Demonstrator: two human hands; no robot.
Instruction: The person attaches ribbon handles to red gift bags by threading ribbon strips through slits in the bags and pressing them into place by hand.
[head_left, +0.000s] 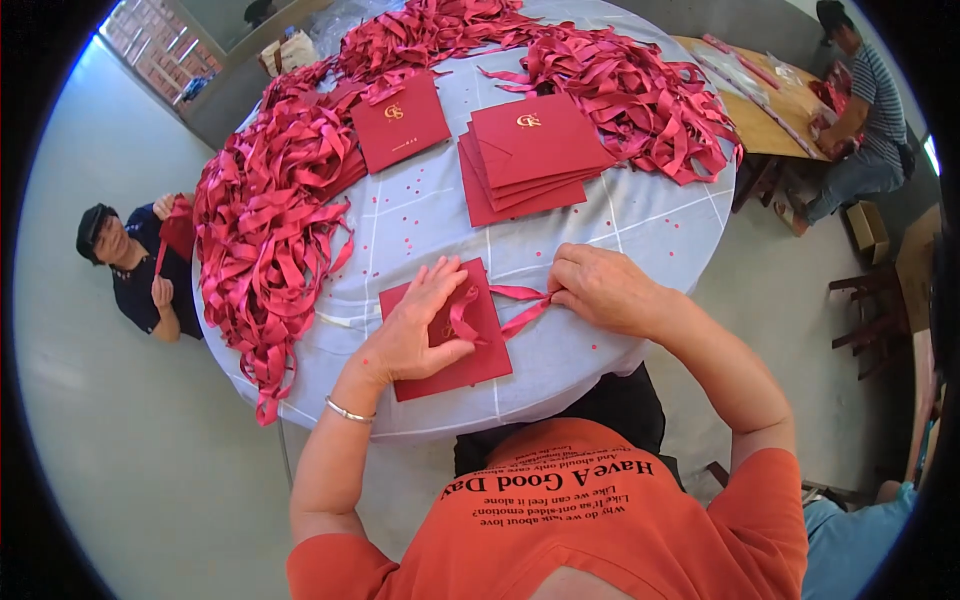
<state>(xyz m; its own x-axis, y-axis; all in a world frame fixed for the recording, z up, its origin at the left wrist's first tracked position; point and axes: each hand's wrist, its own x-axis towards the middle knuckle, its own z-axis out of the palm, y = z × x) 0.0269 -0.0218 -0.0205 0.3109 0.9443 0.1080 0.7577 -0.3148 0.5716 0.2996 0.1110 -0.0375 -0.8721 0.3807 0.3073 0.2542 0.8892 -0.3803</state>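
Note:
A flat red paper bag (460, 375) lies near the front edge of the round table. My left hand (415, 325) rests on it, fingers stretched and thumb spread. From the bag a red ribbon (524, 318) runs to the right, its end pinched between the thumb and fingers of my right hand (605, 288). Another part of the ribbon loops over the bag's face beside my left thumb. Beyond my hands is an uneven stack of red bags (540, 150). One more red bag (400, 125) lies to its left, against the ribbon heap.
Large heaps of red ribbons (270, 230) cover the table's left and far sides; another ribbon heap (630, 95) is at right. Red specks dot the pale tablecloth (410, 225). A person (140, 260) at left holds a red bag. At right, another person (865, 110) works at a wooden table (750, 115).

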